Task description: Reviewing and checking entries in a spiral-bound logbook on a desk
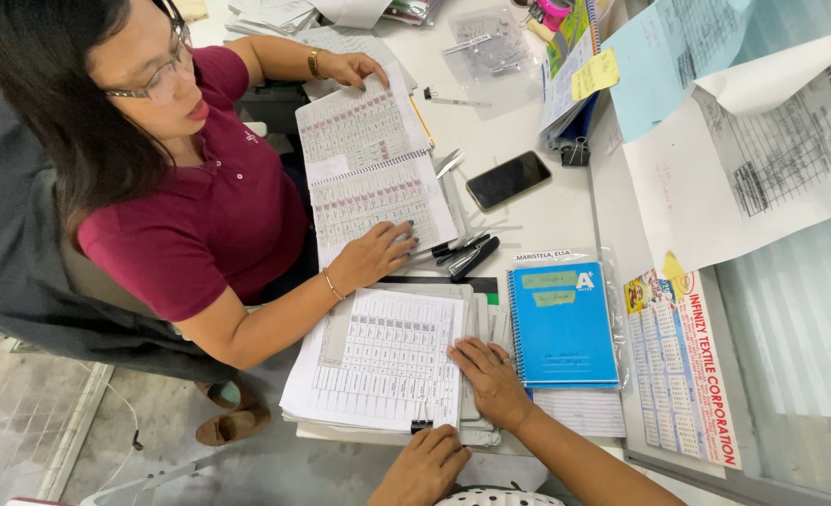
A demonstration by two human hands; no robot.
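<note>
**Both hands on the clipped paper stack**

Both of my hands sit at the near end of the thick white stack of printed table sheets (378, 361). My right hand (492, 379) lies flat and open on the stack's right edge, fingers spread and pointing up and left across the paper. It grips nothing. My left hand (423, 466) is lower, at the stack's near edge, just beside the small black binder clip (422, 425). Its fingers look curled, but I cannot tell if they pinch the clip or the paper.

From my hands the stack runs away toward the top of the picture. Its long side goes from near to far, a bit tilted. The left hand is nearer the clip. The right hand is nearer the page.

The paper is thin, smooth and bendy, with small grids of numbers. The clip is hard.

Just right of my right hand lies a bright blue spiral notebook with a shiny cover (565, 323). Past the stack, another person in a dark red shirt rests one hand (373, 253) on an open spiral book of white ruled pages (368, 164). Near it are dark pens (462, 253) and a flat black phone (508, 179) on the pale grey desk (546, 220).
</note>
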